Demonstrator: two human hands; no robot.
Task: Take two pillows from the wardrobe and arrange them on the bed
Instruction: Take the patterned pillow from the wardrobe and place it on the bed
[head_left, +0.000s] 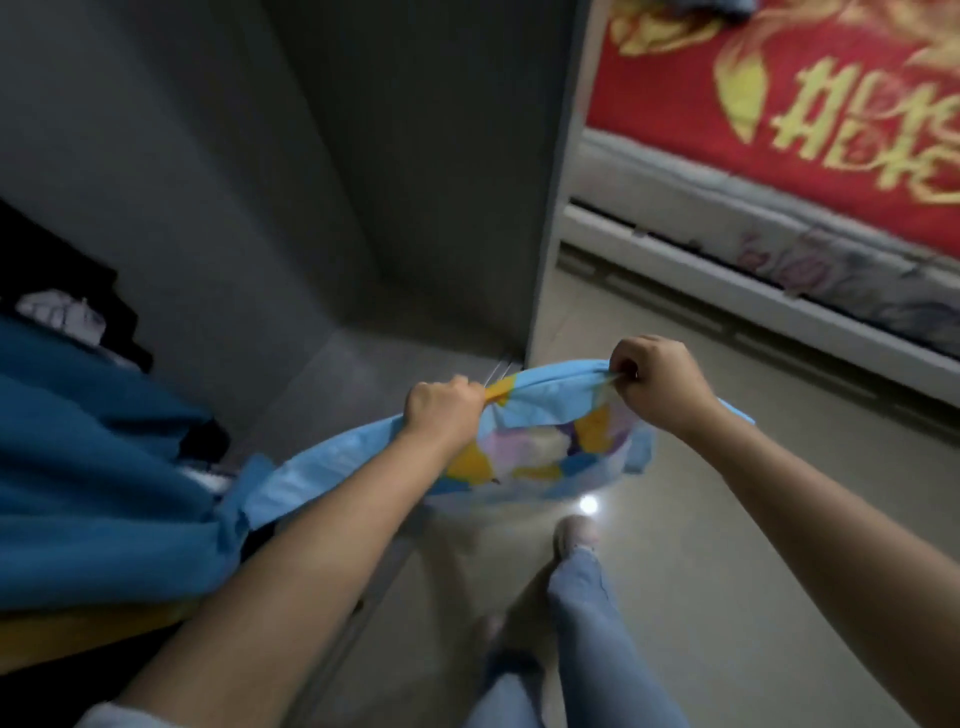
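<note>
A light-blue pillow (540, 452) with yellow, pink and purple patches hangs between my two fists, just outside the wardrobe. My left hand (441, 408) grips its upper edge on the left. My right hand (657, 376) pinches the same edge on the right. The pillow's left end trails back toward the wardrobe shelf. The bed (779, 130) lies at the upper right, covered by a red spread with gold characters. No second pillow can be told apart in the wardrobe.
Dark-blue fabric (104, 467) and dark clothes fill the wardrobe shelf at the left. A grey wardrobe panel (311, 156) stands ahead. The bed's white side rail (727, 270) runs along the right. My legs and a shoe (576, 535) stand on the glossy floor.
</note>
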